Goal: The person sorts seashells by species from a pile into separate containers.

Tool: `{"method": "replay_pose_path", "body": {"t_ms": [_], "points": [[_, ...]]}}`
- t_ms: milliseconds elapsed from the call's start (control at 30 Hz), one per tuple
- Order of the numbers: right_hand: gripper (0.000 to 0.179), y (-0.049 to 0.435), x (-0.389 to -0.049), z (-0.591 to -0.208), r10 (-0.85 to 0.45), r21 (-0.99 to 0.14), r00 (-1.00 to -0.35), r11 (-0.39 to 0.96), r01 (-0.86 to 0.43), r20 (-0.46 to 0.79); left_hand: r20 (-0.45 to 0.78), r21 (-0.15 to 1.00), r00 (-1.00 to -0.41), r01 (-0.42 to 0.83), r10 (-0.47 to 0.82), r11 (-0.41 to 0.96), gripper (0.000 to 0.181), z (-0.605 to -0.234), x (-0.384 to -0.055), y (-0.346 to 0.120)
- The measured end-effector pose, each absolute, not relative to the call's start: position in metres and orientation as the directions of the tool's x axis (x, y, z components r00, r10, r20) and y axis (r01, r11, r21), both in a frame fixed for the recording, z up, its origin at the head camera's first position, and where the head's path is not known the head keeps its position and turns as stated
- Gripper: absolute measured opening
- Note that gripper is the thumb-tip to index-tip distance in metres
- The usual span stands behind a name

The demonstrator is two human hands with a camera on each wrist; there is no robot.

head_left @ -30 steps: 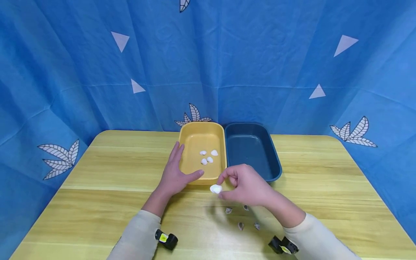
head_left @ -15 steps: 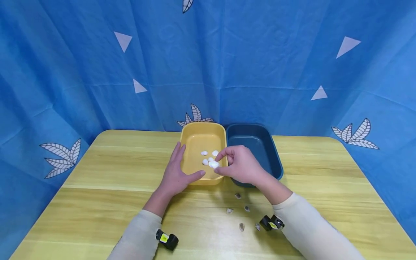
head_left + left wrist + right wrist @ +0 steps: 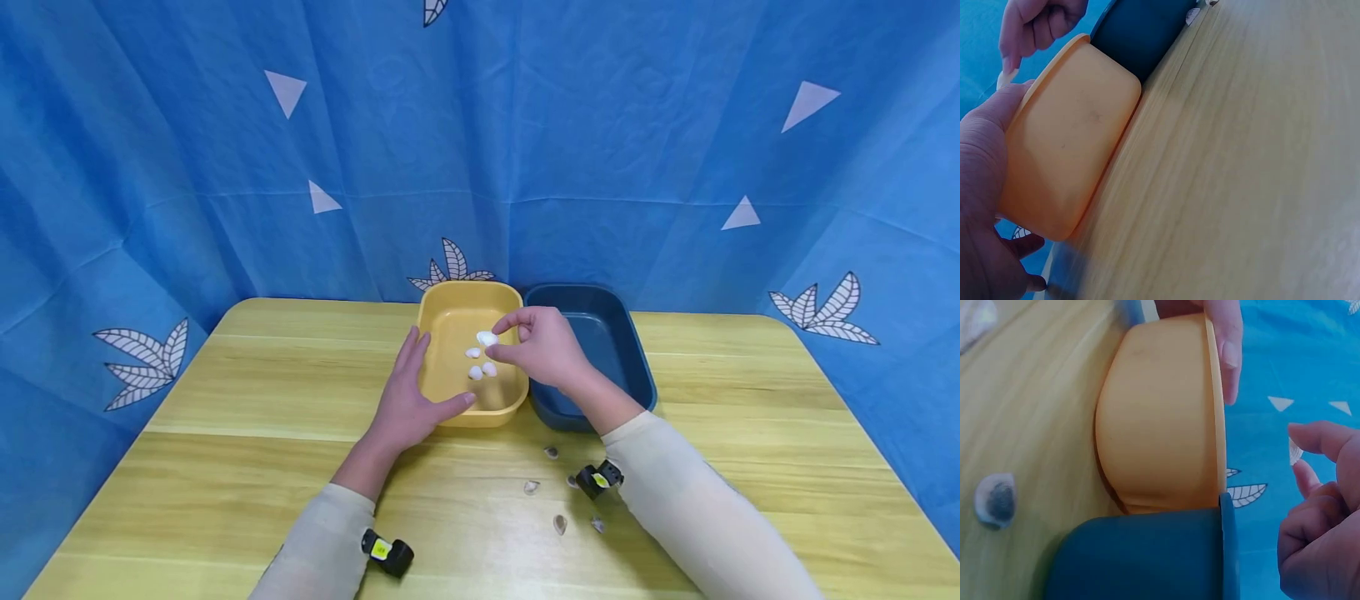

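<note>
My right hand (image 3: 542,346) pinches a white seashell (image 3: 487,338) between thumb and index finger, above the yellow bin (image 3: 471,408). The right wrist view shows that shell (image 3: 1295,451) edge-on at the fingertips, higher than the rim. White shells (image 3: 476,373) lie on the bin's floor; the right hand may cover another. My left hand (image 3: 408,400) rests against the bin's near left corner. Its fairly straight fingers lie along the left side, and the thumb reaches over the near rim.
A dark blue bin (image 3: 643,367) stands against the yellow bin's right side, partly beneath my right forearm. Several small brownish shells (image 3: 560,524) lie on the wooden table (image 3: 262,467) in front of the bins. A blue curtain (image 3: 600,150) hangs behind the table.
My right hand has carried the white shell from in front of the yellow bin to over it, then farther back. The left hand has stayed at the bin's corner.
</note>
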State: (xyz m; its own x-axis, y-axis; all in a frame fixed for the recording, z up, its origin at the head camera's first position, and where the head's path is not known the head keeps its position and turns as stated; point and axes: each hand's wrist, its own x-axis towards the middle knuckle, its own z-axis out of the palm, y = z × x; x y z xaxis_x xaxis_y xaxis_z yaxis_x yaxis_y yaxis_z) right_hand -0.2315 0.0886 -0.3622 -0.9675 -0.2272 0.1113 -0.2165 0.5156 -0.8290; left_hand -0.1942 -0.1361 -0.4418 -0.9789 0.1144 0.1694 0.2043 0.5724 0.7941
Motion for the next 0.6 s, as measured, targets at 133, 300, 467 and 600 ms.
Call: {"method": "replay_pose_path", "body": {"t_ms": [133,300,467,600], "points": [[0.020,0.083,-0.241,-0.363,-0.196,-0.847,-0.975,0.497,-0.188,0.101,0.173,0.792,-0.978,0.210,0.120,0.573,0.116,-0.442,-0.194,-0.137],[0.021,0.077,-0.249,-0.364,-0.167,-0.857,-0.983,0.492,-0.154,0.081,0.170,0.793,-0.978,0.207,0.119,0.573,0.115,-0.442,-0.195,-0.136],[0.022,0.074,-0.256,-0.370,-0.145,-0.875,-0.987,0.467,-0.126,0.065,0.171,0.796,-0.978,0.208,0.119,0.568,0.115,-0.442,-0.195,-0.136],[0.023,0.071,-0.261,-0.374,-0.137,-0.890,-0.988,0.440,-0.122,0.068,0.169,0.798,-0.979,0.206,0.118,0.566,0.115,-0.442,-0.194,-0.136]]}}
